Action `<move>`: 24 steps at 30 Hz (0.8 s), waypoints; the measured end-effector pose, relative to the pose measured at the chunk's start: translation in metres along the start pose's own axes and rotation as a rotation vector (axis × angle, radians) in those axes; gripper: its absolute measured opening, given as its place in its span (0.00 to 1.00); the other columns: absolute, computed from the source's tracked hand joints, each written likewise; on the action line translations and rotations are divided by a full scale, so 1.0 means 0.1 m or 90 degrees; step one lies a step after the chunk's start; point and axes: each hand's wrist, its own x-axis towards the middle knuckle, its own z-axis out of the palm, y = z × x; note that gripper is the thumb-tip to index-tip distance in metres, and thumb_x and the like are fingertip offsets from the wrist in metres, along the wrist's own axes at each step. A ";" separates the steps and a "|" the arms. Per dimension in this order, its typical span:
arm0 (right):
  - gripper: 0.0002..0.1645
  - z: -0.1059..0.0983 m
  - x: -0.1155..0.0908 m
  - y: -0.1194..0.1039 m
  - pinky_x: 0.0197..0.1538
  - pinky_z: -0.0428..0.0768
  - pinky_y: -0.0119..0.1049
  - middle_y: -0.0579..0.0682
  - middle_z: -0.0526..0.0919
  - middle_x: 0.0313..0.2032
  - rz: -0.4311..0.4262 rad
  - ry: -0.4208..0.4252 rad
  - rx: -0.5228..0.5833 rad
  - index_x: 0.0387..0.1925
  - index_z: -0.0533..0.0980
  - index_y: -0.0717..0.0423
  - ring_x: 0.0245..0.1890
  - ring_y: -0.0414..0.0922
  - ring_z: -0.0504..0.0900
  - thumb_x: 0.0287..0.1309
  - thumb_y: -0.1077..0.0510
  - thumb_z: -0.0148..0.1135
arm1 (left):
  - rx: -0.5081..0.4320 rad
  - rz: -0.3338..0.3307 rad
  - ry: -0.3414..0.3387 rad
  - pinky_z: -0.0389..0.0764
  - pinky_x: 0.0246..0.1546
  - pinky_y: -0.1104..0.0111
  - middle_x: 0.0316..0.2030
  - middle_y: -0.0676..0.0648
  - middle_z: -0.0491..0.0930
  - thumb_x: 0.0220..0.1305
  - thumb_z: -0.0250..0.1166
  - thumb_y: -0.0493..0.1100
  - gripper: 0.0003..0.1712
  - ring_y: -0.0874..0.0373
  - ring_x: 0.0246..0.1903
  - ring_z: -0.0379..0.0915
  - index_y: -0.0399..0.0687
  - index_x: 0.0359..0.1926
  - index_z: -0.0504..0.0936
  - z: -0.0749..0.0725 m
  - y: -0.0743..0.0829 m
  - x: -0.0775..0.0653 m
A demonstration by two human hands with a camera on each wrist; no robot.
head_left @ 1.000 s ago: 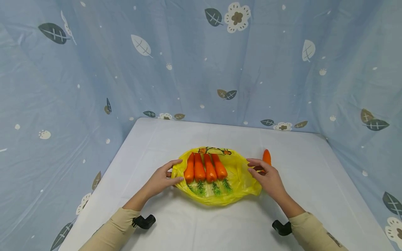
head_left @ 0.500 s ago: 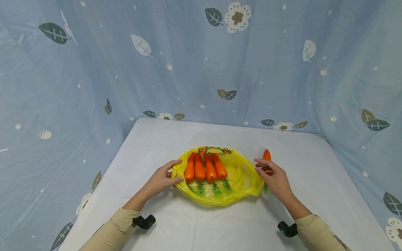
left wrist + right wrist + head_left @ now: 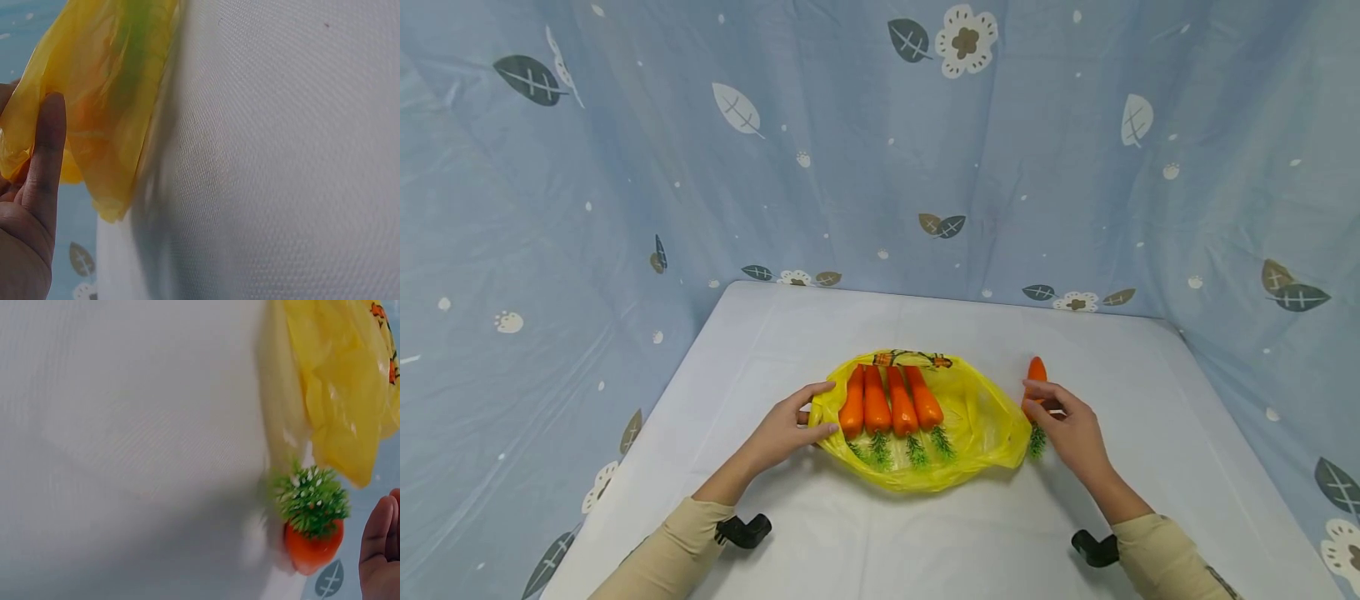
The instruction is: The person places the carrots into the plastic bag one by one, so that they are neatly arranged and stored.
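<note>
A yellow plastic bag lies with its mouth spread wide. Inside its left part, several orange carrots with green tops lie side by side. My left hand holds the bag's left edge between thumb and fingers; the left wrist view shows the thumb against the yellow film. Just right of the bag is a single loose carrot, its green top toward me. My right hand hovers at this carrot with fingers loosely bent. In the right wrist view the thumb appears apart from the carrot.
Everything lies on a white-covered table. A blue patterned curtain encloses the back and sides. Black wrist devices sit at both cuffs.
My right hand has left the bag's right rim and moved right to the loose carrot, whose green top is now uncovered. The left hand and the carrots in the bag stay put.
</note>
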 end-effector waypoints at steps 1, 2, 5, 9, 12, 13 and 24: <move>0.21 -0.01 0.00 0.02 0.46 0.73 0.16 0.55 0.83 0.53 0.000 0.003 -0.001 0.61 0.79 0.55 0.46 0.44 0.78 0.72 0.53 0.63 | 0.000 0.000 0.001 0.86 0.37 0.59 0.71 0.34 0.63 0.66 0.72 0.44 0.42 0.50 0.46 0.84 0.47 0.76 0.63 0.00 0.00 0.00; 0.21 -0.01 0.00 0.03 0.46 0.73 0.16 0.55 0.83 0.53 0.001 0.007 -0.003 0.61 0.79 0.55 0.46 0.44 0.78 0.72 0.53 0.63 | 0.000 0.000 0.001 0.86 0.37 0.59 0.72 0.34 0.63 0.66 0.72 0.44 0.42 0.50 0.46 0.84 0.47 0.76 0.63 0.00 0.00 0.00; 0.21 -0.03 -0.01 0.08 0.46 0.71 0.15 0.55 0.81 0.56 0.005 0.016 -0.019 0.62 0.79 0.55 0.47 0.44 0.77 0.72 0.52 0.61 | -0.001 -0.001 0.003 0.86 0.37 0.58 0.72 0.34 0.63 0.65 0.72 0.44 0.42 0.51 0.45 0.84 0.47 0.76 0.64 0.00 0.00 0.00; 0.22 -0.04 -0.01 0.15 0.46 0.71 0.17 0.56 0.79 0.58 0.019 0.027 -0.034 0.63 0.78 0.55 0.49 0.48 0.76 0.72 0.52 0.62 | -0.001 0.001 0.003 0.86 0.37 0.58 0.71 0.34 0.64 0.65 0.72 0.43 0.42 0.51 0.45 0.84 0.47 0.76 0.63 0.00 0.00 0.00; 0.22 -0.04 0.00 0.18 0.48 0.74 0.27 0.58 0.77 0.59 0.037 0.032 -0.043 0.63 0.78 0.55 0.51 0.52 0.76 0.71 0.54 0.63 | -0.003 0.002 0.001 0.86 0.37 0.58 0.70 0.34 0.65 0.66 0.72 0.43 0.42 0.50 0.45 0.84 0.46 0.76 0.63 0.00 0.00 0.00; 0.23 -0.04 0.01 0.19 0.50 0.76 0.31 0.59 0.75 0.59 0.042 0.031 -0.048 0.63 0.78 0.55 0.52 0.53 0.76 0.71 0.54 0.63 | -0.004 0.002 0.000 0.86 0.37 0.58 0.70 0.34 0.65 0.66 0.72 0.43 0.42 0.50 0.46 0.84 0.46 0.76 0.63 0.00 0.00 0.00; 0.31 0.01 0.07 0.29 0.61 0.75 0.61 0.65 0.64 0.70 0.149 -0.005 -0.014 0.69 0.72 0.56 0.64 0.63 0.69 0.71 0.48 0.63 | -0.007 -0.002 -0.001 0.86 0.38 0.58 0.69 0.33 0.66 0.66 0.72 0.43 0.42 0.50 0.46 0.84 0.46 0.76 0.63 0.00 -0.01 0.00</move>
